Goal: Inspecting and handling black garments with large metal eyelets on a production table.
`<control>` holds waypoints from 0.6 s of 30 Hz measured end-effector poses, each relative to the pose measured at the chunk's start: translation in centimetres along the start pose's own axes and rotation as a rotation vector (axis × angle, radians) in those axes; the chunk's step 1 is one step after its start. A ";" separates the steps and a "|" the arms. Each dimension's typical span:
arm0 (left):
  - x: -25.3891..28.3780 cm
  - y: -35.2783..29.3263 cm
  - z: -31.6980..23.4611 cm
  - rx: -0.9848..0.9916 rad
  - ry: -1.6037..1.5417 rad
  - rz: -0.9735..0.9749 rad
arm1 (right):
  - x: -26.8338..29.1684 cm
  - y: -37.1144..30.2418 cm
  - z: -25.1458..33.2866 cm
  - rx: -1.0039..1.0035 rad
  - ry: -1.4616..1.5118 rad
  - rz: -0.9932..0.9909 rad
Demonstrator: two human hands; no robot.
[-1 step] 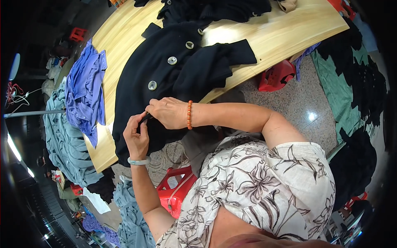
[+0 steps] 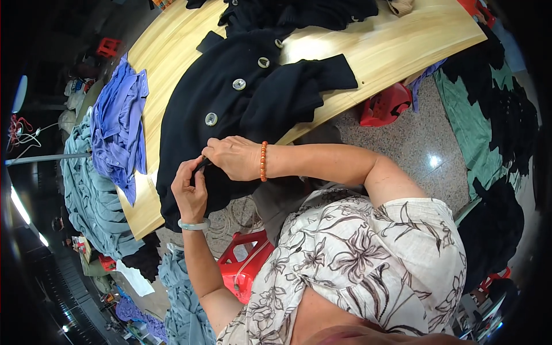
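Observation:
A black buttoned cardigan [image 2: 192, 95] lies across the wooden table, its near end hanging over the edge. Several large, round, pale-rimmed buttons run along its front, and one sleeve stretches out to the right. My left hand [image 2: 188, 190], with a pale bangle at the wrist, pinches the dark edge of the cardigan between thumb and fingers. Right beside it, my right hand [image 2: 234, 158] is closed on the same edge, fingertips meeting the left ones. An orange bead bracelet circles that wrist. Whether anything small sits between the fingertips is hidden.
More black garments [image 2: 310, 14] lie on the far part of the table [image 2: 402, 52]. Purple clothing [image 2: 118, 126] drapes over its left edge beside grey-green cloth [image 2: 95, 195]. A red stool [image 2: 244, 267] stands below. Green cloth [image 2: 466, 126] and black fabric lie at the right.

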State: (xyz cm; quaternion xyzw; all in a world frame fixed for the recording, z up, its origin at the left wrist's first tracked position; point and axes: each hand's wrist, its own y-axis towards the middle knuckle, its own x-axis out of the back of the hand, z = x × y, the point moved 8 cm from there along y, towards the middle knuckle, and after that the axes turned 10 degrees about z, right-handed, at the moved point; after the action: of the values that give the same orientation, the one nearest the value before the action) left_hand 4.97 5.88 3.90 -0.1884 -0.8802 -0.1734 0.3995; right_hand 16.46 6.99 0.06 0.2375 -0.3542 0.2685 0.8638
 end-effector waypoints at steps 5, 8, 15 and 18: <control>-0.1 0.1 0.5 0.044 0.015 0.006 | -0.1 -0.2 -0.5 0.035 0.020 -0.157; 0.0 0.3 1.0 0.058 -0.036 0.025 | 0.0 0.1 -1.2 0.050 0.094 -0.116; -0.2 0.6 1.8 0.110 -0.074 0.113 | 0.7 -0.9 -1.3 0.128 0.227 -0.111; 0.5 0.1 3.5 0.222 -0.046 0.047 | 2.3 -2.8 -1.8 0.050 0.217 -0.104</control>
State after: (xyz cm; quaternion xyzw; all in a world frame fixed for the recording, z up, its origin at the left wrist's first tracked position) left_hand 2.53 7.65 2.11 -0.1674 -0.8984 -0.0612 0.4013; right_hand 20.49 6.73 0.00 0.2464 -0.2390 0.2560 0.9037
